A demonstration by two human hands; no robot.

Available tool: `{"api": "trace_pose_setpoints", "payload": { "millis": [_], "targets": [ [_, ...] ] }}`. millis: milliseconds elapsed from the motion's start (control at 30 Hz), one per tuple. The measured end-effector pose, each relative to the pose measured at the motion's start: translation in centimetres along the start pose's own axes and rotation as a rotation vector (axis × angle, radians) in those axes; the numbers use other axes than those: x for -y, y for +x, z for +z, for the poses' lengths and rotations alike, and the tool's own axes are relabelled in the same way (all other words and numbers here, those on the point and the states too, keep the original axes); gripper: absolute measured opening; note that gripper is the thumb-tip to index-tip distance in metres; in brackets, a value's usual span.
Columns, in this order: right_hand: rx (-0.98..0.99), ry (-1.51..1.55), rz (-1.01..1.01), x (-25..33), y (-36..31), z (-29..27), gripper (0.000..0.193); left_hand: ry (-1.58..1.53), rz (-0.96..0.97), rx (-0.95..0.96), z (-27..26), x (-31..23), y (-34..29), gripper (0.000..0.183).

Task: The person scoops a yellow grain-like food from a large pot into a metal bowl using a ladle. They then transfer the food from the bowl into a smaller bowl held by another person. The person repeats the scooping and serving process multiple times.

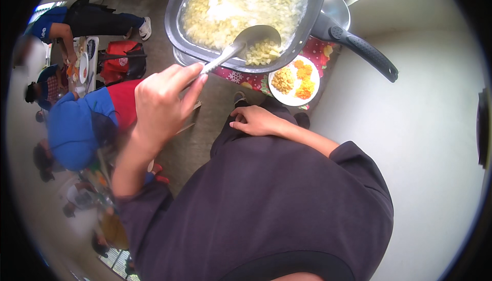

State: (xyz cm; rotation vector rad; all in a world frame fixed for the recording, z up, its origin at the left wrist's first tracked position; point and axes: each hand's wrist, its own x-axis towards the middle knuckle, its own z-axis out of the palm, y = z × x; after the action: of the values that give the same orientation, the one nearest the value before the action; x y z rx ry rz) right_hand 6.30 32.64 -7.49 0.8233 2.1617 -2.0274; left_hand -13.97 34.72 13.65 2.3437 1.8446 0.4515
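My left hand (166,94) is closed round the handle of a metal spoon (223,58), thumb and fingers pinching its end. The spoon's bowl dips into a dark, square-sided frying pan (173,22) at its near edge. Small diced pale green pieces (241,4) in cloudy liquid fill the pan, and some gather at the bowl's lower edge. The pan's black handle (366,53) points to the right, untouched. My right hand (256,120) rests on my lap with loosely bent fingers apart, holding nothing.
A white plate (292,99) with tan, orange and yellow chopped food sits on a red patterned cloth (325,50) beside the pan. A round metal vessel (338,12) is partly behind the pan. Leftward, a person in blue (77,127) is close. A white wall (410,153) bounds the right.
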Motion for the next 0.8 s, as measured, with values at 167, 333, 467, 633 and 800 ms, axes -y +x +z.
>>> {"api": "trace_pose_setpoints", "payload": {
  "millis": [167,333,467,633,800],
  "targets": [
    [-0.001,-0.068,-0.211,5.9,-4.9,-2.9,0.035,-0.29,-0.285,0.138,-0.1,1.9,1.9,0.018],
    [-0.322,-0.239,-0.409,13.2,-11.1,-10.5,0.016,-0.405,-0.403,0.196,-0.3,2.9,2.1,0.02],
    [-0.79,-0.641,-0.312,14.2,-11.1,-15.5,0.012,-0.424,-0.43,0.215,-1.0,2.7,2.1,0.024],
    [-0.797,-0.784,-0.268,14.0,-9.1,-18.0,0.011,-0.463,-0.32,0.112,-0.1,2.8,1.7,0.02],
    [-0.754,-0.874,-0.236,13.8,-7.4,-17.9,0.013,-0.484,-0.321,0.085,-0.2,2.5,1.2,0.019]
  ]
}}
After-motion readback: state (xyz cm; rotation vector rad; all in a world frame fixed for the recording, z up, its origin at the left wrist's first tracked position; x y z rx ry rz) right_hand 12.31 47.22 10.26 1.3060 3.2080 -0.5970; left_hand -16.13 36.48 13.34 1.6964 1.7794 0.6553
